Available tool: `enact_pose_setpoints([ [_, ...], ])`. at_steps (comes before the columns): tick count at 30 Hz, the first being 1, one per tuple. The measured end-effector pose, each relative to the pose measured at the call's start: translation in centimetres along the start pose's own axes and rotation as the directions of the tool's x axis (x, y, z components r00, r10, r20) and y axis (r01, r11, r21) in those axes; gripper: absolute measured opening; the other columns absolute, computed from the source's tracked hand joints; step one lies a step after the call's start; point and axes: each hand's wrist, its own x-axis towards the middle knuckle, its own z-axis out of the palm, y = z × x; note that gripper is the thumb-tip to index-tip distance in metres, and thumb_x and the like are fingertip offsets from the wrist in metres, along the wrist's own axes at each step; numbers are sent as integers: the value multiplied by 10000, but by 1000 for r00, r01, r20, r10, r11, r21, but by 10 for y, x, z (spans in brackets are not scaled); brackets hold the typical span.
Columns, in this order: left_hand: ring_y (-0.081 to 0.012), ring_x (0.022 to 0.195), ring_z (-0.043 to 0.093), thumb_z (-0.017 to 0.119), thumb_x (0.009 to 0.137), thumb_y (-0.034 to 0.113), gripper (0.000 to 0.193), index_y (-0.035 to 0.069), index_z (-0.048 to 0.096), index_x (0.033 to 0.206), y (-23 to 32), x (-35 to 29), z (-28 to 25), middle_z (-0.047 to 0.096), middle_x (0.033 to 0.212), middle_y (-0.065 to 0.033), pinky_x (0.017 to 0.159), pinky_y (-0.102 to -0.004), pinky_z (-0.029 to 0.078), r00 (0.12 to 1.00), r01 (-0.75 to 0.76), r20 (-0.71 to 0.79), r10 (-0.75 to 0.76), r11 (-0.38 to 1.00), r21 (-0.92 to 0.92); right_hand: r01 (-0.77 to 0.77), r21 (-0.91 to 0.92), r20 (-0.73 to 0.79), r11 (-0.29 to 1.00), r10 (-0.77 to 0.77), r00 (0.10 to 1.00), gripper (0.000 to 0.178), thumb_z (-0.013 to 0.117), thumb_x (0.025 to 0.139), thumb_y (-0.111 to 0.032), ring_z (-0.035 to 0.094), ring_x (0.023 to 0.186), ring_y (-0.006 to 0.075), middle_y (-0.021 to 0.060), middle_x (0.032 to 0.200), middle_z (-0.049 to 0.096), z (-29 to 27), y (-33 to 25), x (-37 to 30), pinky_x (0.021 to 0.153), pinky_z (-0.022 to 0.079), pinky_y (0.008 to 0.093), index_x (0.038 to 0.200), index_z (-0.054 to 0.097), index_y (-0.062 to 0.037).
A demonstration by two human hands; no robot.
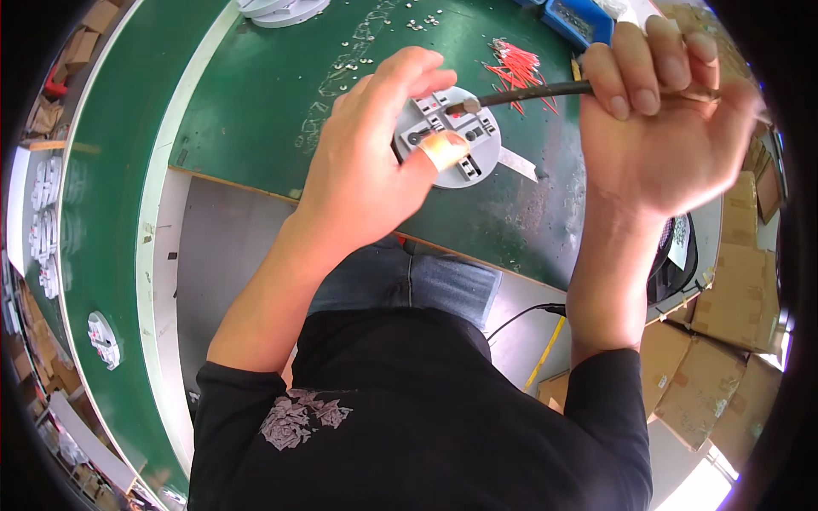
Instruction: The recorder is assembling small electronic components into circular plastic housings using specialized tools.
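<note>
Two hands work over the green desk (256, 111), and we go from our lap outward. Nearest us are the black sleeves and blue jeans; at four o'clock a black cable (520, 317) and stacked brown cardboard boxes (724, 341) sit below the desk edge.

Our left hand (366, 162) reaches up from seven o'clock and lies over the round grey plastic part (456, 140), which rests on the desk just right of centre, toward one o'clock of the hand. Its fingers curl loosely along the part's far rim, while the thumb, wrapped in tan tape, presses on the near face; so the hand pins the part rather than lifting it.

Our right hand (660, 119) stands at three o'clock of the part, fingers wrapped tight in a fist around a thin dark tool (528, 92). We judge it a driver. Its long axis runs nearly level, from three o'clock toward nine o'clock, and the metal tip meets the top face of the part, just beside the left fingertips. The left hand is plainly the nearer to the part; the right reaches it only through the tool.

Farther out, at twelve o'clock, lie a bundle of red wires (515, 64), scattered small metal pieces (358, 47), a blue bin (579, 19) and more pale round parts (281, 8). Along the belt at nine o'clock other grey parts (104, 339) ride.
</note>
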Motion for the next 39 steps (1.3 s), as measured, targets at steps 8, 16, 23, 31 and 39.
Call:
enact_pose_setpoints([
  [8, -413, 1353, 461, 898, 676, 279, 895, 75, 454, 1426, -14, -2, -15, 563, 1382, -148, 1087, -513, 345, 955, -162, 287, 78, 945, 285, 68, -75, 55, 995, -64, 996, 313, 419, 967, -351, 320, 571, 123, -14, 686, 388, 22, 12, -6, 513, 295, 292, 764, 518, -134],
  [16, -414, 1366, 448, 902, 671, 275, 868, 50, 458, 1382, -28, -1, -48, 586, 1297, -152, 1087, -512, 342, 945, -167, 316, 87, 957, 235, 112, -107, 148, 988, -96, 984, 317, 375, 952, -353, 302, 554, 113, -25, 670, 356, 50, 39, -9, 491, 273, 292, 774, 519, -133],
  [23, -394, 1353, 461, 903, 676, 287, 827, 35, 471, 1334, -28, 12, -43, 594, 1266, -155, 1072, -512, 345, 941, -171, 325, 91, 959, 226, 253, -344, 148, 904, -214, 966, 525, 247, 1089, -581, 194, 451, 104, -19, 577, 312, 48, 63, -4, 419, 197, 302, 810, 394, -162],
  [31, -381, 1361, 451, 909, 672, 300, 861, 20, 445, 1342, -26, 25, -13, 580, 1280, -188, 1076, -501, 336, 931, -181, 356, 86, 953, 244, -36, -177, 142, 984, 62, 988, 576, 265, 1065, -632, 183, 436, 107, -11, 553, 313, 30, 60, 0, 415, 197, 309, 793, 409, -145],
  [39, -366, 1358, 455, 919, 655, 353, 939, 5, 413, 1366, -15, 27, 32, 575, 1292, -217, 1080, -497, 337, 928, -73, 372, -25, 967, 245, -43, -45, -70, 998, 40, 997, 567, 352, 1049, -632, 211, 436, 95, -36, 553, 308, 22, 54, -7, 403, 209, 286, 781, 428, -138],
])
